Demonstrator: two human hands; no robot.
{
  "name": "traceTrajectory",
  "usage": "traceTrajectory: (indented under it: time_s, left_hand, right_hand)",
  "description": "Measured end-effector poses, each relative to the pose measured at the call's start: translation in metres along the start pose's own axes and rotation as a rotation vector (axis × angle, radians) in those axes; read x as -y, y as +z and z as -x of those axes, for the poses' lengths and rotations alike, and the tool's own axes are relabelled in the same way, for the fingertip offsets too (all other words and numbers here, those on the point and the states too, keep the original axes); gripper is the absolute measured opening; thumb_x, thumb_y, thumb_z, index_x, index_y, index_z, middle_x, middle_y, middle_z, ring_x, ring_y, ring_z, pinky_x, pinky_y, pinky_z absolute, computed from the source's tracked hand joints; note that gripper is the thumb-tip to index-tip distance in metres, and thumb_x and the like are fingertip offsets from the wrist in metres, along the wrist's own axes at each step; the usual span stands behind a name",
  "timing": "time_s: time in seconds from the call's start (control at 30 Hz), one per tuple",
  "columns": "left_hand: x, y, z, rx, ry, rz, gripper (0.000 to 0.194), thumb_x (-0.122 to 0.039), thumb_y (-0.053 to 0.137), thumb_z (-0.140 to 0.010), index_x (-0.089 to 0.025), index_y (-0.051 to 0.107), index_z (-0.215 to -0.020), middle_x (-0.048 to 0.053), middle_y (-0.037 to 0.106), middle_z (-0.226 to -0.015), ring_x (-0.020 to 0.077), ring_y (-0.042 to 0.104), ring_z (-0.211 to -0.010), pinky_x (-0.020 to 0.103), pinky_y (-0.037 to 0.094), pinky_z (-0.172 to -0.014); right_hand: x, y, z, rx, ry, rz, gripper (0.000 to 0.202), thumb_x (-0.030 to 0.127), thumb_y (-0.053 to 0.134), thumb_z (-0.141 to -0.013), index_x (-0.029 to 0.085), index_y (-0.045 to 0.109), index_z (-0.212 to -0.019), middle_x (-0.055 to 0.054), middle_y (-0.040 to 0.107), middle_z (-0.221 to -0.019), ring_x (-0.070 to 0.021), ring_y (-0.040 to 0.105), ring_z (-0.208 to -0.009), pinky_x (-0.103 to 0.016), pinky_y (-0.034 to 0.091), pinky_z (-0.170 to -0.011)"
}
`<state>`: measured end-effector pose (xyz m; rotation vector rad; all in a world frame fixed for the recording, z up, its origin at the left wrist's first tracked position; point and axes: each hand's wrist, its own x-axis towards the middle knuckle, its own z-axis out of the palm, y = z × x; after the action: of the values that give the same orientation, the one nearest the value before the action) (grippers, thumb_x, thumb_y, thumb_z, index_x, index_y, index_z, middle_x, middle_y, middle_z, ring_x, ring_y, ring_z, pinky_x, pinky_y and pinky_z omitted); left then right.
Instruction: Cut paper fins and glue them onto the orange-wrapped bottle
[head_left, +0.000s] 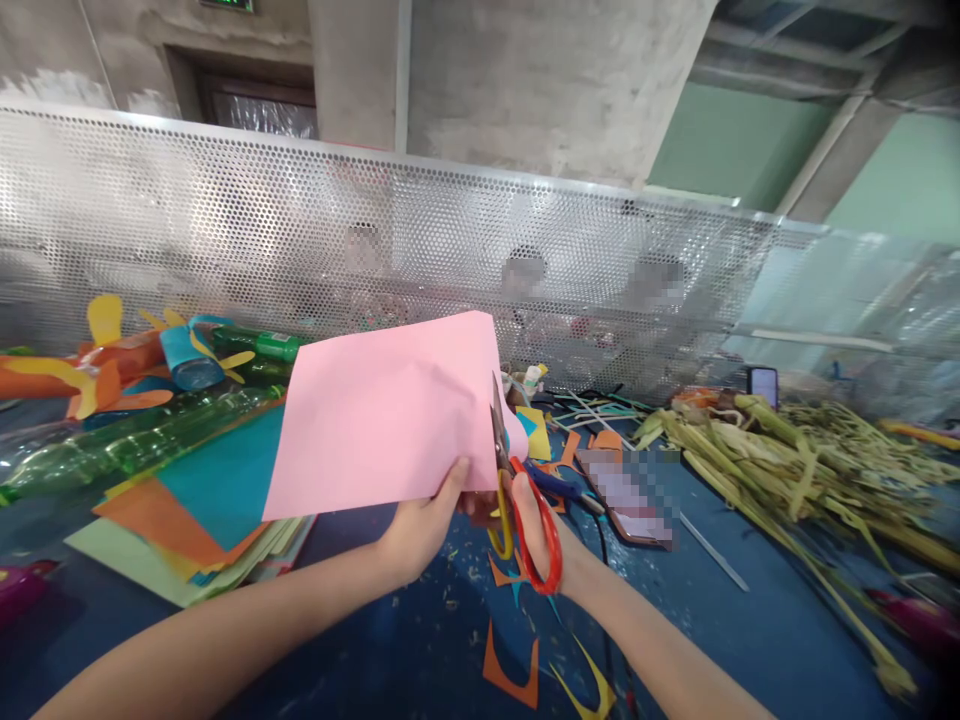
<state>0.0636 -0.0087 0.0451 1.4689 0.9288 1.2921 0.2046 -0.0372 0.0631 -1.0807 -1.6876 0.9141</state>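
Note:
A sheet of pink paper (382,410) is held up in front of me, tilted, with my left hand (431,525) pinching its lower edge; the thumb lies on the near face. My right hand (536,525) is closed around scissors (553,560) that have one red and one yellow handle loop. The scissor blades point upward at the sheet's right side, where a narrow strip curls away to the right of them. Some fingers of both hands are hidden behind the paper and handles. Orange and yellow paper offcuts (512,672) lie on the blue table below.
To the left are a stack of coloured paper (202,500), green plastic bottles (150,440) and bottle crafts with paper petals (105,375). At right lie a phone (626,500), blue-handled pliers (559,485) and dried plant stalks (787,480). A perforated metal screen (442,240) stands behind.

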Motion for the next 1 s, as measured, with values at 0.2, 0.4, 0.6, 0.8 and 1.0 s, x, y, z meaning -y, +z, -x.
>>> traceTrajectory:
  time_s: [0.2,0.4,0.6,0.8,1.0]
  left_hand:
    - [0.001,0.001,0.004,0.011,-0.012,-0.005,0.04,-0.044,0.044,-0.084,-0.019,0.048,-0.053,0.0,0.05,-0.054,0.0146,0.051,-0.058,0.028,0.042,-0.068]
    - [-0.001,0.001,0.005,0.039,-0.013,-0.016,0.041,-0.044,0.041,-0.085,-0.019,0.048,-0.054,0.0,0.05,-0.054,0.0148,0.05,-0.059,0.028,0.042,-0.068]
    - [0.002,0.002,0.007,0.04,-0.031,-0.033,0.043,-0.046,0.04,-0.086,-0.02,0.047,-0.051,0.0,0.049,-0.054,0.0149,0.05,-0.059,0.028,0.041,-0.068]
    - [-0.002,0.003,0.008,0.035,-0.003,-0.041,0.043,-0.045,0.04,-0.085,-0.02,0.046,-0.05,0.0,0.048,-0.053,0.0146,0.05,-0.058,0.027,0.042,-0.066]
    - [-0.003,0.003,0.009,0.04,-0.031,-0.068,0.043,-0.044,0.04,-0.085,-0.02,0.045,-0.051,-0.001,0.049,-0.053,0.0142,0.05,-0.057,0.026,0.042,-0.067]
  right_hand:
    - [0.003,0.0,-0.001,0.015,-0.019,0.02,0.049,0.054,0.027,-0.088,0.018,0.06,-0.089,-0.008,0.063,-0.084,-0.0233,0.058,-0.084,-0.035,0.047,-0.08]
    - [-0.008,-0.003,-0.001,-0.033,-0.071,0.173,0.044,0.048,0.025,-0.091,0.019,0.056,-0.083,-0.006,0.061,-0.08,-0.0202,0.056,-0.078,-0.031,0.045,-0.077]
    - [-0.009,-0.005,-0.002,-0.024,-0.103,0.232,0.042,0.044,0.025,-0.092,0.017,0.056,-0.087,-0.006,0.06,-0.082,-0.0181,0.054,-0.075,-0.03,0.043,-0.077]
    - [-0.012,-0.003,-0.003,-0.039,-0.13,0.199,0.041,0.043,0.025,-0.093,0.018,0.055,-0.079,-0.004,0.06,-0.075,-0.0168,0.055,-0.072,-0.027,0.043,-0.072]
    - [-0.023,0.002,-0.002,-0.042,-0.017,0.153,0.05,0.051,0.022,-0.091,0.02,0.053,-0.067,-0.001,0.053,-0.054,-0.0148,0.049,-0.048,-0.026,0.041,-0.05]
